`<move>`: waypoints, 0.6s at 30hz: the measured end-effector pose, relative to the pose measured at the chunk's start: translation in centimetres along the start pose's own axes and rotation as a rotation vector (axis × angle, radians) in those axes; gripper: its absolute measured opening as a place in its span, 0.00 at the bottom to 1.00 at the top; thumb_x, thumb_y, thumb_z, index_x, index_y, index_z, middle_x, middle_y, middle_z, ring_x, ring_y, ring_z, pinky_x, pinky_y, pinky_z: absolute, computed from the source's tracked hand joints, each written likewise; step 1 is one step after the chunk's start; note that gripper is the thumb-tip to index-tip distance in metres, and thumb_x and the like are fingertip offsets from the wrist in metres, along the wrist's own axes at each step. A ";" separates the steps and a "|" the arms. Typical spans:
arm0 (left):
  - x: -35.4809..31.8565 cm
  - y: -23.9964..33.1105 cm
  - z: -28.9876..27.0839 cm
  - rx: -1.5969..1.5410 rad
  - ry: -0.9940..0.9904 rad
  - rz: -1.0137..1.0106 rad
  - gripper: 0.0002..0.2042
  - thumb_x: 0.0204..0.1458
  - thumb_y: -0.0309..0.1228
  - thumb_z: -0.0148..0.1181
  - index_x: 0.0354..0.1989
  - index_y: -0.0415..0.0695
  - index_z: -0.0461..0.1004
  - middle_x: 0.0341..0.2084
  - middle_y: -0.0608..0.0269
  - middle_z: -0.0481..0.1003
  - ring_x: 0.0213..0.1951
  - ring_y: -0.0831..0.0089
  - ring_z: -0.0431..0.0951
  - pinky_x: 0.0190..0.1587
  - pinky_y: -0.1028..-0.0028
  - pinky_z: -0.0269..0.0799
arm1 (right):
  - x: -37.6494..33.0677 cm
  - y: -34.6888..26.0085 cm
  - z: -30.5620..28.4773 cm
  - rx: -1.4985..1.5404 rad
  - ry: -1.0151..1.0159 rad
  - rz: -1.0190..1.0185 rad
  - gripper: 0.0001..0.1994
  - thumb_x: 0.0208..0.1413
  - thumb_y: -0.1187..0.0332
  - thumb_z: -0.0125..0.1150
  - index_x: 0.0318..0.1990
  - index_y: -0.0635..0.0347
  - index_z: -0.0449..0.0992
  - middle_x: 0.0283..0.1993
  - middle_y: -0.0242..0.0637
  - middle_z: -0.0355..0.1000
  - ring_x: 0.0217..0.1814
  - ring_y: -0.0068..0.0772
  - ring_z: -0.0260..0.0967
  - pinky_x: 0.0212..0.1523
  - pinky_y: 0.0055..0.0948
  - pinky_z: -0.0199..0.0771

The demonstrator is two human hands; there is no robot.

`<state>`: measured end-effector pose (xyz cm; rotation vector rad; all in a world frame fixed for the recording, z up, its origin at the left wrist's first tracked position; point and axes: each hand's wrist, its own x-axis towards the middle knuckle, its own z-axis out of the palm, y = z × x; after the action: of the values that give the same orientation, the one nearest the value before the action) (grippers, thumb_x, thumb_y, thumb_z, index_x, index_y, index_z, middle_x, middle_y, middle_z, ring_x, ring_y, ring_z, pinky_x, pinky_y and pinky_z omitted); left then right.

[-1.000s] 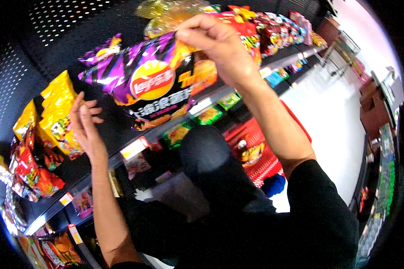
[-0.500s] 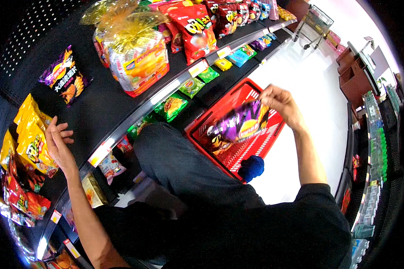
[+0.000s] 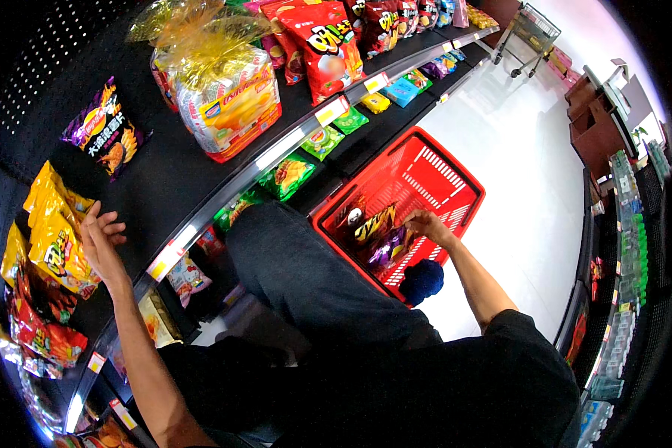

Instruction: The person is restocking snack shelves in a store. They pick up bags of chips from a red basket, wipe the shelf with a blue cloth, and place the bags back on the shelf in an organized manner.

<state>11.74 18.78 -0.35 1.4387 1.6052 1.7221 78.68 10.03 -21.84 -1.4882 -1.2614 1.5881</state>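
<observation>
My right hand (image 3: 425, 224) reaches down into a red shopping basket (image 3: 469, 187), its fingers bent and closed at the edge of a purple and black chip bag (image 3: 387, 250). That bag lies low in the basket, near the side by my knee. Parts of it are hard to separate from other dark packaging beside it. On the shelf at the left, my left hand (image 3: 103, 237) holds nothing, its fingers apart. Yellow chip bags (image 3: 56, 243) stand right beside its fingertips. Farther back, another purple and black chip bag (image 3: 101, 133) leans on the shelf.
A gold-wrapped multipack (image 3: 228, 104) and red chip bags (image 3: 322, 48) stand farther along the shelf (image 3: 164, 175). Green packets (image 3: 290, 178) line the lower shelf. A dark blue bundle (image 3: 421, 281) sits at the basket's near edge. A shopping cart (image 3: 530, 37) stands in the distance.
My right hand has gone down and slightly left, lowering the purple and black chip bag into the basket. My left hand has stayed almost in place.
</observation>
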 end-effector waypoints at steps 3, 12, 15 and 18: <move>-0.1 0.1 0.0 0.026 -0.029 0.033 0.22 0.68 0.45 0.39 0.58 0.42 0.70 0.36 0.64 0.77 0.30 0.81 0.75 0.29 0.83 0.69 | 1.0 0.2 -0.2 -0.079 0.122 -0.049 0.12 0.62 0.77 0.55 0.52 0.61 0.73 0.46 0.31 0.75 0.51 0.24 0.71 0.48 0.26 0.74; 1.3 -1.4 -0.4 0.014 -0.011 -0.002 0.22 0.68 0.45 0.39 0.57 0.42 0.70 0.36 0.61 0.78 0.30 0.76 0.78 0.29 0.78 0.73 | 3.2 -8.3 4.8 -0.384 0.409 -0.370 0.12 0.63 0.77 0.53 0.52 0.65 0.73 0.52 0.36 0.74 0.57 0.29 0.70 0.54 0.28 0.71; 1.8 -0.8 0.4 -0.017 0.049 -0.044 0.18 0.67 0.40 0.43 0.55 0.42 0.71 0.36 0.59 0.79 0.28 0.76 0.78 0.26 0.79 0.74 | 2.7 -17.4 12.1 -0.203 0.282 -0.531 0.10 0.64 0.76 0.51 0.50 0.64 0.75 0.48 0.36 0.75 0.51 0.26 0.72 0.51 0.26 0.72; 2.6 -1.5 0.5 -0.127 0.099 -0.088 0.14 0.65 0.34 0.49 0.54 0.42 0.70 0.37 0.59 0.78 0.28 0.77 0.78 0.25 0.80 0.73 | 1.8 -25.6 19.9 -0.143 0.093 -0.674 0.11 0.66 0.74 0.50 0.52 0.63 0.74 0.49 0.34 0.75 0.51 0.25 0.72 0.50 0.25 0.72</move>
<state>10.60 21.55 -0.74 1.2231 1.5540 1.8340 54.79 16.21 -0.76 -1.0302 -1.6231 0.9903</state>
